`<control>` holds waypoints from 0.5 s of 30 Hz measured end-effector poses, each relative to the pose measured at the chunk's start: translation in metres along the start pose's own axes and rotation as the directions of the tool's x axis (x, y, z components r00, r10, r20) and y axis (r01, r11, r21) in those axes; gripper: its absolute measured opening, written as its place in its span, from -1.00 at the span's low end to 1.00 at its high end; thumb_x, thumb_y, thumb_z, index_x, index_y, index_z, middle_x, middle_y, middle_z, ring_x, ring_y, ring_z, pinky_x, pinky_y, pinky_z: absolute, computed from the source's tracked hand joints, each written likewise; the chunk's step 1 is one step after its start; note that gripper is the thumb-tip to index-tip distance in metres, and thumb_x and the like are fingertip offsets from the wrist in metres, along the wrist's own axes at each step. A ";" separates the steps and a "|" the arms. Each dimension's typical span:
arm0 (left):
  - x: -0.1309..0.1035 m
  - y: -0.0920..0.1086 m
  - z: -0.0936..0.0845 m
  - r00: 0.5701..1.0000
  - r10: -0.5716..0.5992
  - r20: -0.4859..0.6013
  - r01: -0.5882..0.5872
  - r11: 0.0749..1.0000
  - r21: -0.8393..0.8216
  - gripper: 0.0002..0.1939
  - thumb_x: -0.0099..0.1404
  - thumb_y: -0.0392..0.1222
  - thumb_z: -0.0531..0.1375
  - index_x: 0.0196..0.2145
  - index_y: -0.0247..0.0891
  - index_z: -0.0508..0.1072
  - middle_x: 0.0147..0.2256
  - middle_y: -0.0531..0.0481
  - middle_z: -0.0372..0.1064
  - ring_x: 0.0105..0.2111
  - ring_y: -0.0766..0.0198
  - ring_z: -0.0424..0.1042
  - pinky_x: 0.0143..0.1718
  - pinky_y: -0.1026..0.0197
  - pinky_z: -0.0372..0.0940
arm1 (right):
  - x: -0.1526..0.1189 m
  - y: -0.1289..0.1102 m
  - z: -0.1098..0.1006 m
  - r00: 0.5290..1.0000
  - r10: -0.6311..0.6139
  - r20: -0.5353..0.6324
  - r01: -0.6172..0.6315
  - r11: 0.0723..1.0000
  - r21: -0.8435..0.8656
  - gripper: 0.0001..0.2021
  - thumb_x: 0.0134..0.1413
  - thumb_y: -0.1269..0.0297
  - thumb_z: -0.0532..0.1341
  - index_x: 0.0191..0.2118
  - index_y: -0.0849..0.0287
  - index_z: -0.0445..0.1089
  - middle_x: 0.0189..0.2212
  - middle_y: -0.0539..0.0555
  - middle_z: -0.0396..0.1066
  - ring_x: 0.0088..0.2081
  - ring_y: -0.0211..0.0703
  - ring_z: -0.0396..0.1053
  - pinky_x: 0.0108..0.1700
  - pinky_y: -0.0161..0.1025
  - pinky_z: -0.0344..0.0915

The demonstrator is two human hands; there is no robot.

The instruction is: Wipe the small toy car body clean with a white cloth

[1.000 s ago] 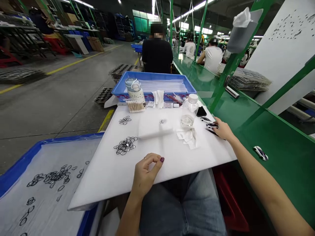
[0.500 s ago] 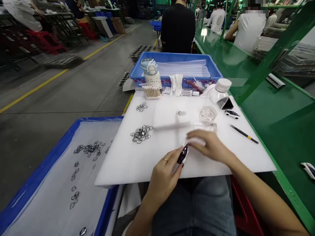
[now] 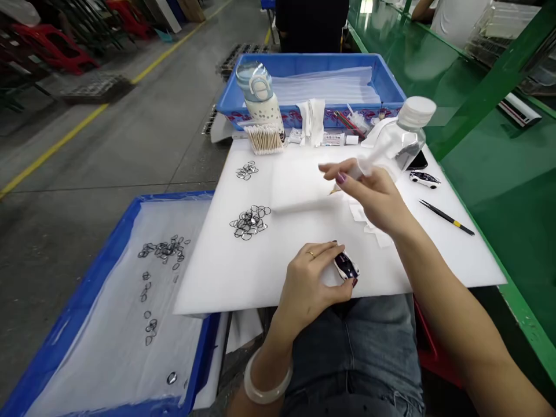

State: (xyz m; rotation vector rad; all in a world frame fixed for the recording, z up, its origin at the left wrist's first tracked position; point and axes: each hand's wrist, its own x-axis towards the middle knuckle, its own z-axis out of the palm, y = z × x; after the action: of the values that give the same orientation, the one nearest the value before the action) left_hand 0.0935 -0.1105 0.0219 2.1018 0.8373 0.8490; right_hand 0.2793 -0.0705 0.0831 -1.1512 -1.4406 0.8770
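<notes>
My left hand (image 3: 310, 284) grips a small black-and-white toy car (image 3: 346, 266) between thumb and fingers near the board's front edge. Above the middle of the white board (image 3: 217, 266), my right hand (image 3: 369, 191) is closed around a pale, slim tool, whose tan pointed tip (image 3: 334, 190) shows below the fingers. White paper pieces (image 3: 377, 234) lie under my right wrist. Two piles of thin black rings, a larger one (image 3: 251, 222) and a smaller one (image 3: 247, 170), rest on the board's left side.
A clear bottle (image 3: 410, 136), another toy car (image 3: 424, 179) and tweezers (image 3: 446, 217) are at the right. Cotton swabs (image 3: 264, 140), a patterned bottle (image 3: 260, 98) and a blue bin (image 3: 313, 63) stand behind. A blue-rimmed tray (image 3: 108, 249) with rings lies left. A person in black sits beyond.
My right hand has moved up and away from the car and now holds the slim tool. My left hand has shifted right with the car, which is turned differently. The view has tilted down.
</notes>
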 end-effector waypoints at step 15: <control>0.010 0.007 -0.001 0.978 -0.207 -0.011 0.203 0.967 -0.155 -0.68 0.06 -0.25 0.30 -0.17 -0.14 0.62 -0.15 0.04 0.58 -0.10 0.06 0.48 -0.03 -0.04 0.40 | -0.056 0.008 0.018 0.966 0.146 -0.213 -0.113 0.980 0.162 -0.78 0.15 0.16 0.10 -0.47 0.11 0.17 -0.50 0.00 0.10 -0.44 -0.22 0.13 -0.32 -0.19 0.20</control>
State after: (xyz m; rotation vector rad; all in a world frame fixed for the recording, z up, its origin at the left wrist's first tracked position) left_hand 0.1008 -0.1065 0.0313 1.8382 0.9543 0.8062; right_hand 0.2624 -0.1211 0.0568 -1.2001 -1.1075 0.8984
